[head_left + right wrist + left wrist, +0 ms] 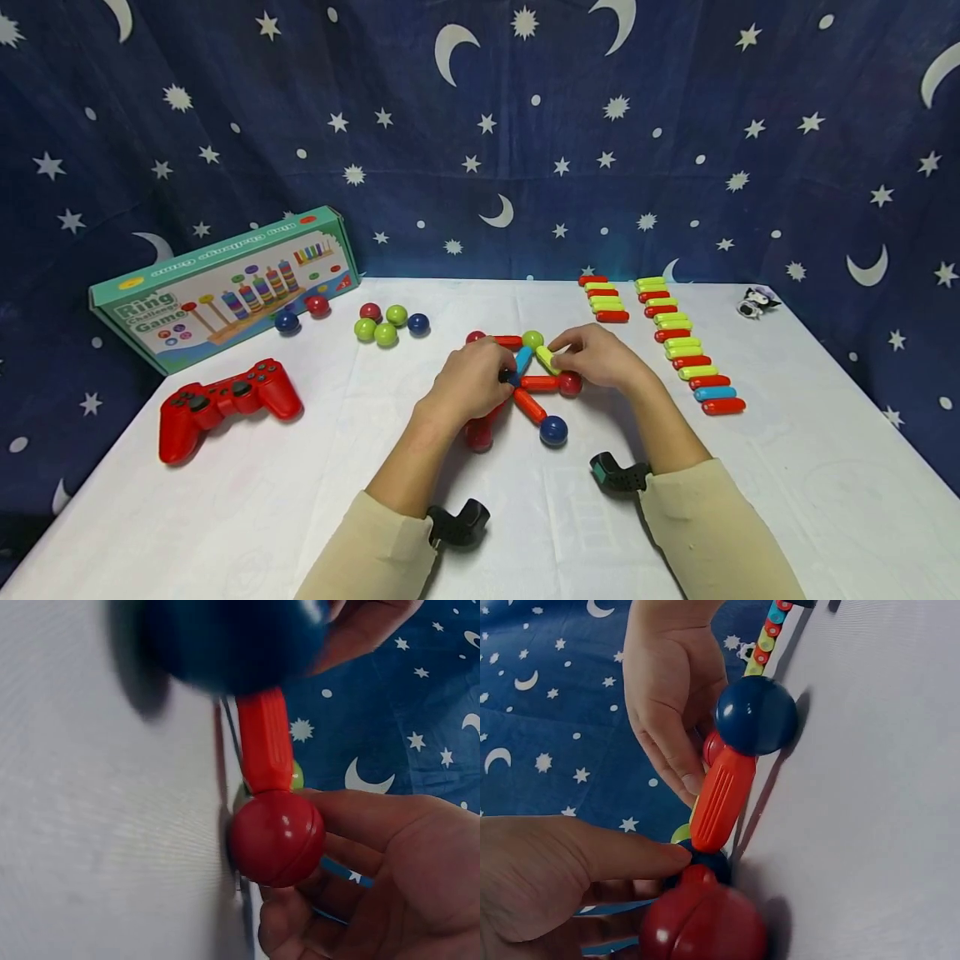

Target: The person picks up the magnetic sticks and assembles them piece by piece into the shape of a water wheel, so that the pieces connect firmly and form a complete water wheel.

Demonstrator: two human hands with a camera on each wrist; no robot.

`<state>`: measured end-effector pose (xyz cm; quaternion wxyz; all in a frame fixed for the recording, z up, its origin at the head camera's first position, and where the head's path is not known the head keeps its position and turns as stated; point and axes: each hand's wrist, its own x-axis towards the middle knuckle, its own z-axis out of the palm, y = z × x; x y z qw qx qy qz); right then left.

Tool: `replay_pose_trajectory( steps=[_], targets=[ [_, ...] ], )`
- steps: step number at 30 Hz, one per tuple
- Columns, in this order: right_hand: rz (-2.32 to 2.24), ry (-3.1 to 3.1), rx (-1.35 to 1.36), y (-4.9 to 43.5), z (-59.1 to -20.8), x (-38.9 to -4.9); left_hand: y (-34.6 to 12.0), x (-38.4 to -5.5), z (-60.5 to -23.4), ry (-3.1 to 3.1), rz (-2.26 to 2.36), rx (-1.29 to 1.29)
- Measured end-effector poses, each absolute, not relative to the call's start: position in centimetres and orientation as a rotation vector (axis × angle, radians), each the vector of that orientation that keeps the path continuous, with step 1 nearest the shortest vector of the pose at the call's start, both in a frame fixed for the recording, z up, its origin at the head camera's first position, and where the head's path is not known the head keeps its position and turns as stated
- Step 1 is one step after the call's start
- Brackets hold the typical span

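Note:
A star-shaped build of balls and rods lies mid-table in the head view. My left hand [471, 377] grips its dark blue centre ball [718, 862], thumb on the near side. From that ball fan red rods [530, 407] and a light blue rod [523, 359], tipped by a blue ball [553, 431], red balls [571, 383] and a green ball [532, 339]. My right hand [596, 357] pinches a yellow-green rod [545, 358] between the green ball and the right red ball. In the right wrist view that red ball [277, 838] partly covers the fingers.
Two rows of spare rods [681, 342] lie at right, beside a small black-and-white figure [757, 302]. Loose balls [386, 335] sit at back left, near a Ring Challenge Game box [225, 287]. A red game controller [228, 408] rests on the left of the white-covered table [300, 517].

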<state>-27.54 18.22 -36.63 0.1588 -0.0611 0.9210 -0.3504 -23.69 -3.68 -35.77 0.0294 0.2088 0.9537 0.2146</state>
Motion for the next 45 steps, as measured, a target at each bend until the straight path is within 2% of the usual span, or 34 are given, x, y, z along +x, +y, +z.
replay_pose_trajectory(
  steps=[10,16,26,45],
  targets=[
    [-1.222,2.639,-0.153,18.9,-37.3,-28.2,-3.7,-23.7,-35.9,3.038,0.66,0.594],
    [-1.356,2.756,0.066,20.7,-37.0,-28.8,-3.9,-23.8,-36.0,3.06,0.699,0.574],
    [-0.861,2.926,0.187,22.8,-37.8,-29.4,-3.6,-23.8,-36.6,3.084,0.715,0.523],
    [-0.59,2.935,0.151,22.8,-37.3,-29.0,-3.3,-23.6,-36.9,3.082,0.733,0.519]
  ],
)
